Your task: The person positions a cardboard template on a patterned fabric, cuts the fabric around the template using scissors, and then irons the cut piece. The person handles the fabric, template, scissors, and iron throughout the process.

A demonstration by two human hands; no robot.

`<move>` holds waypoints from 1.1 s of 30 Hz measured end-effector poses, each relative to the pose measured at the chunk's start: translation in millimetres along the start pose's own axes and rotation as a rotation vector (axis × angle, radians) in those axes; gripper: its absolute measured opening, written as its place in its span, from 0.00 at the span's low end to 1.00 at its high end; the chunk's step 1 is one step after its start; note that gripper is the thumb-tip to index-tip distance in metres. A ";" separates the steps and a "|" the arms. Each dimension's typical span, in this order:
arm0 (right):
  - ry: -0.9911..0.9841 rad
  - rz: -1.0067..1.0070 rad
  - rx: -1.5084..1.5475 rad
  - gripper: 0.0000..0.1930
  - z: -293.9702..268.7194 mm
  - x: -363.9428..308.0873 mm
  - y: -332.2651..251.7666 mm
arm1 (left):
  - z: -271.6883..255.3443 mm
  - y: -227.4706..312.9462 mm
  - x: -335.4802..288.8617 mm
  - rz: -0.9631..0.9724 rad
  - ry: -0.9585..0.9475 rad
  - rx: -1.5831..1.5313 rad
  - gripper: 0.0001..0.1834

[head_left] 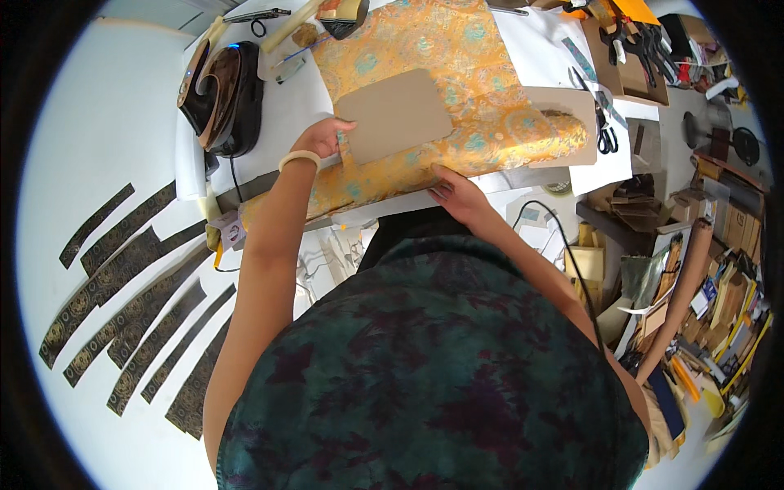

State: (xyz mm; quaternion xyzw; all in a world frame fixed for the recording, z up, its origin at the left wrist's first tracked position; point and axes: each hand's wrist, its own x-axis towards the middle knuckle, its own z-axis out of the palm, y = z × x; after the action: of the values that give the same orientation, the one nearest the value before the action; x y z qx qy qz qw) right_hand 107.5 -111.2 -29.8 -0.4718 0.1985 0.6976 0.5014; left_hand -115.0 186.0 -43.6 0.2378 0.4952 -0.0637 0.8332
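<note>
A beige board (394, 117) with rounded corners lies on gold brocade fabric (408, 41) patterned in turquoise and red. My left hand (321, 139), a pale bangle at its wrist, is closed on the board's left edge, thumb on top; the fingers beneath are hidden. A narrow flap of fabric stands beside that thumb. My right hand (459, 196) pinches the fabric's near edge at the table's front, with the thumb above and fingers below. From there the fabric's near part runs to the right in a rounded fold.
An iron (220, 98) stands at the left, its cord hanging off the table. Black-handled scissors (605, 131) lie at the right, near a cardboard box (629, 65) of tools. Dark patterned strips (122, 269) hang or lie at the left. Rolls and boards crowd the right.
</note>
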 end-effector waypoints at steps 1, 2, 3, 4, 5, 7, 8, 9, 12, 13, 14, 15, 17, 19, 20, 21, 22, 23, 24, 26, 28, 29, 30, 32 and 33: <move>0.065 -0.039 0.042 0.25 17.7 0.5 8.2 | 4.1 -2.6 2.1 0.010 0.038 -0.008 0.26; 0.131 -0.084 0.089 0.25 33.6 1.4 14.1 | 9.9 -4.6 3.1 0.022 0.072 -0.010 0.26; 0.220 -0.131 0.090 0.26 47.9 1.0 18.0 | 13.1 -4.4 1.1 0.035 0.105 -0.011 0.26; 0.220 -0.160 0.121 0.27 58.0 2.0 21.6 | 4.9 -7.8 3.6 0.039 0.087 -0.044 0.26; 0.212 -0.178 0.134 0.28 67.6 2.8 23.9 | -13.0 -21.6 8.4 0.051 0.080 -0.095 0.25; 0.271 -0.268 0.252 0.29 70.3 13.3 23.9 | 13.2 -19.1 4.8 0.089 0.005 -0.173 0.24; 0.244 -0.323 0.305 0.28 69.3 19.7 28.9 | 17.0 -21.2 -2.7 0.095 0.002 -0.179 0.24; 0.204 -0.381 0.346 0.27 69.3 26.7 33.8 | 16.9 -21.5 -5.7 0.106 0.001 -0.189 0.24; 0.111 -0.470 0.396 0.22 80.9 18.4 38.3 | 16.3 -31.1 -7.4 0.139 -0.008 -0.234 0.24; 0.110 -0.472 0.406 0.24 82.1 13.9 37.4 | 16.3 -35.7 -9.1 0.144 -0.010 -0.252 0.23; 0.110 -0.476 0.421 0.26 80.9 8.0 36.7 | 18.9 -37.3 -13.6 0.134 0.002 -0.249 0.23; 0.116 -0.496 0.388 0.25 79.8 1.6 37.3 | 21.5 -38.8 -17.9 0.125 0.016 -0.248 0.23; 0.131 -0.531 0.310 0.24 80.4 -16.4 36.2 | 28.1 -46.6 -31.8 0.126 0.023 -0.258 0.24; 0.119 -0.513 0.247 0.25 72.8 -37.7 32.4 | 35.8 -52.3 -46.9 0.130 -0.004 -0.255 0.25; 0.073 -0.527 0.221 0.25 69.8 -47.5 30.5 | 39.5 -57.7 -54.3 0.128 -0.017 -0.257 0.25; 0.039 -0.496 0.216 0.26 67.1 -57.9 28.6 | 42.9 -63.8 -61.9 0.154 0.013 -0.253 0.22; -0.001 -0.471 0.216 0.27 66.6 -68.4 26.3 | 48.6 -68.5 -71.4 0.149 -0.003 -0.276 0.22; -0.042 -0.446 0.215 0.27 65.5 -76.2 24.1 | 55.4 -71.6 -82.7 0.147 -0.020 -0.300 0.22; -0.084 -0.418 0.211 0.28 63.8 -82.2 22.4 | 62.5 -75.4 -94.9 0.145 -0.036 -0.326 0.23; -0.145 -0.417 0.184 0.31 63.3 -93.5 20.2 | 72.2 -89.1 -117.4 0.189 -0.069 -0.363 0.25; -0.181 -0.408 0.138 0.31 67.8 -109.0 17.0 | 63.0 -113.9 -124.7 0.250 -0.135 -0.414 0.26; -0.208 -0.413 0.120 0.32 72.8 -119.4 14.3 | 69.3 -115.4 -144.0 0.290 -0.228 -0.458 0.27; -0.258 -0.433 0.087 0.32 77.2 -123.4 12.7 | 71.9 -119.9 -158.5 0.351 -0.200 -0.467 0.27; -0.371 -0.483 0.022 0.32 92.2 -130.4 8.5 | 76.2 -126.0 -189.1 0.482 -0.145 -0.477 0.28; -0.361 -0.440 -0.017 0.33 102.1 -137.7 3.4 | 80.0 -127.5 -208.2 0.593 -0.051 -0.437 0.30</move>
State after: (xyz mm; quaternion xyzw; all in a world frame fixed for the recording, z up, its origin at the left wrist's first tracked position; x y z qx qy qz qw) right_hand 64.8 -106.6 136.2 -0.3758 -0.0070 0.6463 0.6641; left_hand -199.3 10.3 123.8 0.1859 0.3856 0.2819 0.8587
